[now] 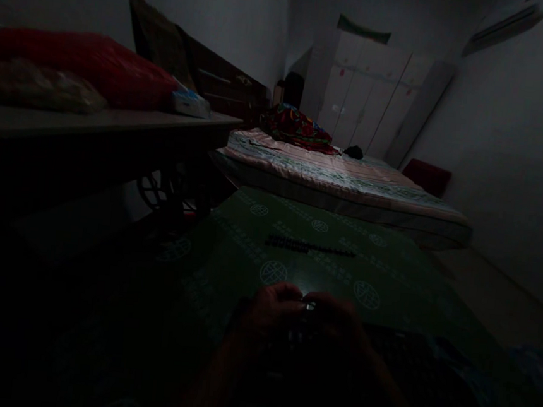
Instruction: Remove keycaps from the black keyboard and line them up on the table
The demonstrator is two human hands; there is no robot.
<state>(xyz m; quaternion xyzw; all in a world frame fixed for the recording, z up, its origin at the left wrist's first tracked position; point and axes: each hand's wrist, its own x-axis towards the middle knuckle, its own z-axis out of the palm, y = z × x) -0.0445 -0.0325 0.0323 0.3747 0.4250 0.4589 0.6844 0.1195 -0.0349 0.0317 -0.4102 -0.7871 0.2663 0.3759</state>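
My left hand (269, 308) and my right hand (340, 320) meet fingertip to fingertip above a dark keyboard (399, 346). The fingers of both are closed in a pinch. A small pale spot (310, 306) shows between the fingertips; it is too small and dim to name. Below the hands, a few light marks show on the keyboard, and much of it is lost in shadow. Beyond the hands, small black pieces that look like keycaps (289, 244) lie in rows on the green table cover (229, 250).
A dark crumpled cloth or bag (463, 372) lies at the keyboard's right end. On the left, a shelf (117, 120) bears a red bag (88, 64) and a small packet (191, 103). A bed (350, 179) stands beyond the table, with a wardrobe (366, 101) behind.
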